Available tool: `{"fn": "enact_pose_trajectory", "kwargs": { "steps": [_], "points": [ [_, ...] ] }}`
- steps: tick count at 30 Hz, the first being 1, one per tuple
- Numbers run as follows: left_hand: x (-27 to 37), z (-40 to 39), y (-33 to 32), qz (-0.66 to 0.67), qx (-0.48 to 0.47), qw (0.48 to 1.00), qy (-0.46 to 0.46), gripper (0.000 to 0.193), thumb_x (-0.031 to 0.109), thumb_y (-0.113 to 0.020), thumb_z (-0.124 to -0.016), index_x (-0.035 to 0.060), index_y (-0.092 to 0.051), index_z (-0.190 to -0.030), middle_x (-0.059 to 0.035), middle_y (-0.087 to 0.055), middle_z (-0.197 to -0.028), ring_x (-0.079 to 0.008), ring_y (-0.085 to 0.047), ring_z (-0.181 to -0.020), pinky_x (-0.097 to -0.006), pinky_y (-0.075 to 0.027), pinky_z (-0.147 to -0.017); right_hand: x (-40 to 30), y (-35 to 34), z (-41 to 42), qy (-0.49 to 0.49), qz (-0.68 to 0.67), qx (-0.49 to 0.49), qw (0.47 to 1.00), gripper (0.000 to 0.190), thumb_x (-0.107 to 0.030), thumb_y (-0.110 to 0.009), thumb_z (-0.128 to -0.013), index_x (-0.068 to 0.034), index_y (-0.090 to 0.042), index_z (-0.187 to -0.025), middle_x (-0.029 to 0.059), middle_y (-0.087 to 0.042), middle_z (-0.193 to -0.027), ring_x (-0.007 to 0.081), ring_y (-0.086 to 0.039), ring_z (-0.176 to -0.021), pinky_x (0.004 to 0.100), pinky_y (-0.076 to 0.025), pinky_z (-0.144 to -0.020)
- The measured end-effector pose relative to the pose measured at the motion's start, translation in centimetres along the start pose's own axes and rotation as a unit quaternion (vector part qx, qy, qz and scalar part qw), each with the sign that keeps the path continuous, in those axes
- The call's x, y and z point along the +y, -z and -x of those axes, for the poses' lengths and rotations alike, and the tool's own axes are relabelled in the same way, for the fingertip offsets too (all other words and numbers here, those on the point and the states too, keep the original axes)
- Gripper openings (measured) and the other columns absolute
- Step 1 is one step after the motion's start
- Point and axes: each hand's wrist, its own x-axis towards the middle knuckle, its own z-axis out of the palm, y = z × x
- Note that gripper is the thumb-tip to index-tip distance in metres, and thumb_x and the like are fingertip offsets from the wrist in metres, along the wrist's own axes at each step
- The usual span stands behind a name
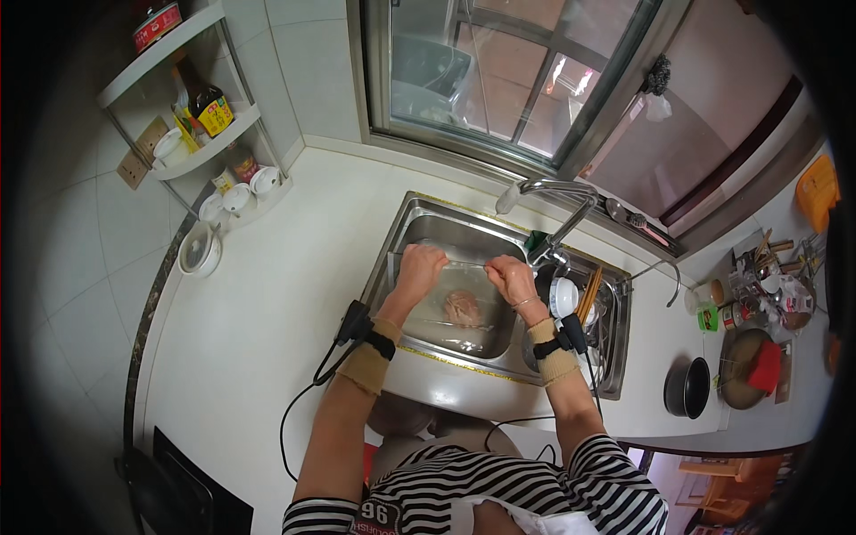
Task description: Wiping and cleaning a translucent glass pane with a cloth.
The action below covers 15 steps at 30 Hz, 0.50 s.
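Over the left basin of the stainless steel sink [461, 227], both my hands are raised side by side. My left hand [420, 269] pinches one end of a thin, clear edge, which looks like plastic film or a bag [466, 263]. The other end is between the fingers of my right hand [513, 277]. Below and between the hands is a pale pink piece of raw meat [461, 307]. Whether it lies inside the clear plastic or under it, I cannot tell. The basin around it looks wet and cloudy.
A chrome faucet [568, 224] arches behind the sink. The right basin holds a white bowl [564, 296] and wooden chopsticks [590, 297]. A dark pot [687, 388] stands at right. At left are a corner shelf [207, 150] with bottles and a lidded jar [199, 251]. Cables trail from both wrists.
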Motion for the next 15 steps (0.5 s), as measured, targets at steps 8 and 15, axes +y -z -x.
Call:
{"fn": "enact_pose_trajectory", "kwargs": {
  "steps": [8, 15],
  "points": [
    [-0.2, -0.2, -0.3, 0.005, 0.023, 1.0, -0.009, 0.011, 0.017, -0.061, -0.077, 0.0074, -0.062, -0.072, -0.0095, -0.061, -0.072, -0.0276, -0.058, -0.075, -0.0397, -0.039, -0.074, 0.7, -0.2, -0.8, 0.04, 0.013, 0.008, 0.999, 0.01, -0.014, -0.062, -0.079, -0.005, -0.059, -0.08, 0.0122, -0.055, -0.071, 0.031, -0.057, -0.07, 0.04, -0.044, -0.058],
    [0.2, 0.0, -0.2, 0.009, 0.015, 1.0, 0.003, 0.01, 0.016, -0.061, -0.078, 0.0072, -0.062, -0.073, -0.009, -0.061, -0.072, -0.0281, -0.058, -0.075, -0.0402, -0.039, -0.073, -0.2, -2.7, -1.5, 0.07, 0.118, 0.007, 0.991, 0.02, -0.023, -0.064, -0.076, -0.008, -0.052, -0.071, 0.0085, -0.052, -0.069, 0.0281, -0.056, -0.067, 0.0403, -0.045, -0.058]
  ]
}}
